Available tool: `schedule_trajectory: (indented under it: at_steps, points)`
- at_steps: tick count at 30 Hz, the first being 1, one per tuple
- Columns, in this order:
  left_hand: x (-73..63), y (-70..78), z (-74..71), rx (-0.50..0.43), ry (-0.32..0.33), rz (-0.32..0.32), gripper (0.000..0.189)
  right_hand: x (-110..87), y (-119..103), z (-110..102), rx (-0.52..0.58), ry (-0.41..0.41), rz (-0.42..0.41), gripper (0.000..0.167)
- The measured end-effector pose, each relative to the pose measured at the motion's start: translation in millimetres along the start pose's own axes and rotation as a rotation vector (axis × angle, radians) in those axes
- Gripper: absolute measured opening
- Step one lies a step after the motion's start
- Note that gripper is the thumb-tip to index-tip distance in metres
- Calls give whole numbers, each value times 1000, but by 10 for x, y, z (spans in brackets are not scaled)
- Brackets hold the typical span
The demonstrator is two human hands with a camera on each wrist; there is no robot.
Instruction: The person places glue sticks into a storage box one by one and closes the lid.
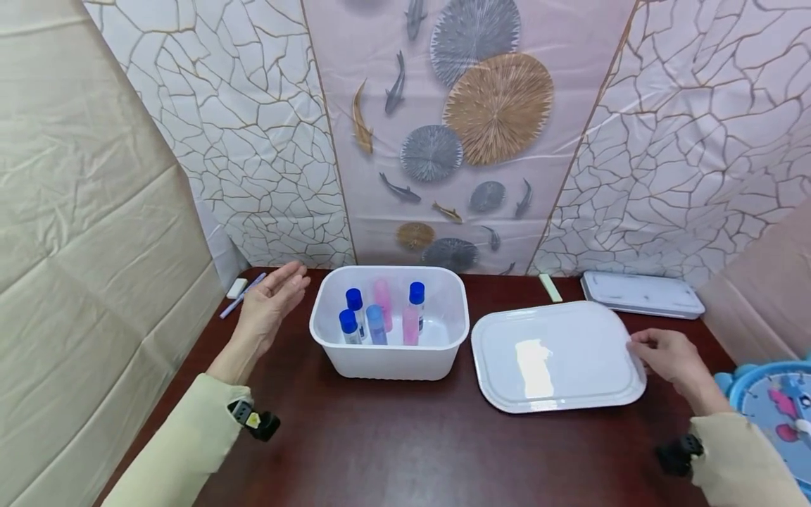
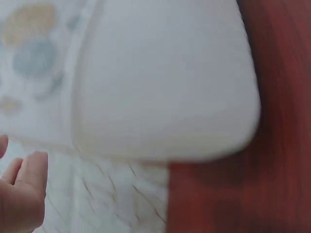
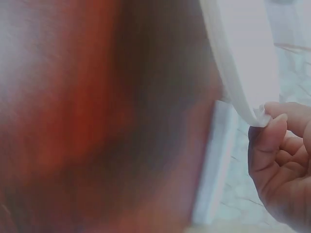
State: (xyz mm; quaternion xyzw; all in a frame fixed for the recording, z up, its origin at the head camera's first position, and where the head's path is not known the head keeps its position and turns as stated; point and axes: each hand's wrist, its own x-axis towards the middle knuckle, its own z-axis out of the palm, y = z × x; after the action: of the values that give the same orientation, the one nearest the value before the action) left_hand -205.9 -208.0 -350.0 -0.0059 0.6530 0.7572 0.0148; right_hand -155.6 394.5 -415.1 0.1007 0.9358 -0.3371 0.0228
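Observation:
A white plastic bin (image 1: 393, 360) stands at the middle back of the dark table. Inside it are several small bottles, some with blue caps (image 1: 416, 292) and some pink (image 1: 410, 325). To its right is a flat white lid (image 1: 570, 359); my right hand (image 1: 668, 360) pinches the lid's right edge between thumb and fingers, as the right wrist view also shows. Left of the bin my left hand (image 1: 269, 306) is raised, fingers extended and holding nothing. The left wrist view shows the bin's wall (image 2: 170, 87) close beside that hand.
At the back left lie a white eraser-like block (image 1: 237, 288) and a thin purple stick (image 1: 243, 296). Behind the lid are a pale green strip (image 1: 550, 288) and a flat white case (image 1: 643, 294). A blue clock (image 1: 776, 408) sits at the right edge. Patterned cloth hangs behind the table.

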Motion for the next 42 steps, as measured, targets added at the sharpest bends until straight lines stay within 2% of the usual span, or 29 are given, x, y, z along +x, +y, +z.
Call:
schedule_trajectory:
  at_steps: [3, 5, 10, 12, 14, 15, 17, 19, 20, 24, 26, 29, 31, 33, 36, 38, 42]
  points:
    - [-58, 97, 234, -24, -36, 20, 57, -57, -24, -190, 39, 74, -36, 38]
    - [-97, 127, 417, -8, -90, 16, 55, -97, -79, -306, 84, 123, -56, 39]
    - [-171, 127, 909, -4, -286, -11, 50, -194, -409, -524, 162, 194, -88, 42]
    - [-185, 122, 1089, -18, -369, -12, 49, -208, -571, -546, 213, 212, -106, 33]
    - [-191, 114, 1242, -15, -437, -6, 48, -211, -732, -532, 277, 217, -136, 16]
    - [-191, 107, 1307, -3, -457, -6, 47, -207, -814, -510, 319, 223, -158, 7]
    - [-185, 88, 1401, 19, -483, -2, 47, -194, -966, -452, 385, 231, -206, 11]
    - [-180, 64, 1443, 55, -472, -7, 44, -178, -1121, -370, 389, 234, -241, 9]
    - [-175, 54, 1446, 70, -460, -10, 41, -171, -1197, -328, 390, 239, -259, 5]
    - [-145, 55, 1351, 106, -371, 7, 36, -169, -1473, -168, 362, 287, -310, 12]
    - [-116, 87, 1263, 143, -314, 47, 34, -175, -1598, -110, 480, 304, -341, 2]
    - [-68, 155, 1110, 229, -213, 131, 32, -178, -1793, -15, 712, 325, -417, 14]
    - [-33, 195, 1001, 281, -163, 184, 29, -176, -1920, 54, 863, 345, -485, 15]
    - [0, 226, 887, 317, -132, 229, 27, -170, -2031, 135, 924, 372, -545, 14]
    - [48, 251, 722, 307, -132, 252, 29, -166, -2139, 252, 937, 387, -595, 10]
    - [72, 259, 612, 285, -150, 254, 32, -156, -2174, 326, 862, 383, -603, 10]
    - [108, 254, 436, 221, -196, 206, 42, -140, -2177, 460, 818, 260, -581, 25]
